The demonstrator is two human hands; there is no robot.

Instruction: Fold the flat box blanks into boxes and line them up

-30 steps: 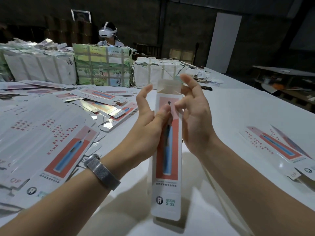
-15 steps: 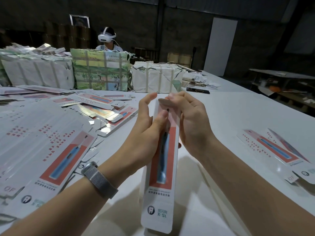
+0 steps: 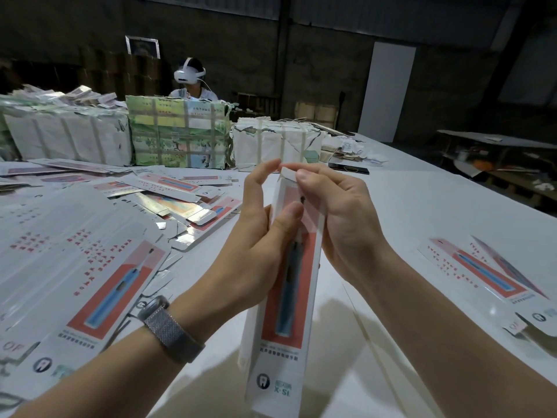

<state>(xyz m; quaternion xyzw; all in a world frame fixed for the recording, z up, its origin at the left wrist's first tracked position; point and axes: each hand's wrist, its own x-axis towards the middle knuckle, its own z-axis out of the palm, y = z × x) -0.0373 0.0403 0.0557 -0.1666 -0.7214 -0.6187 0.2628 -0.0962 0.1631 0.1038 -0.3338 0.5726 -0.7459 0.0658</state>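
Both hands were on the tall box [image 3: 283,297], held upright over the white table [image 3: 422,212]: the left hand [image 3: 256,236] gripped its side, thumb pressed on the printed front. The right hand [image 3: 337,215] curled round the other edge, fingers pinching the top flap [image 3: 288,174]. A stack of flat blanks [image 3: 75,267] lay just left, and two more blanks [image 3: 488,276] well right.

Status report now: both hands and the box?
Left hand grips box mid-body. Right hand pinches top flap. Box upright, nothing blocking.
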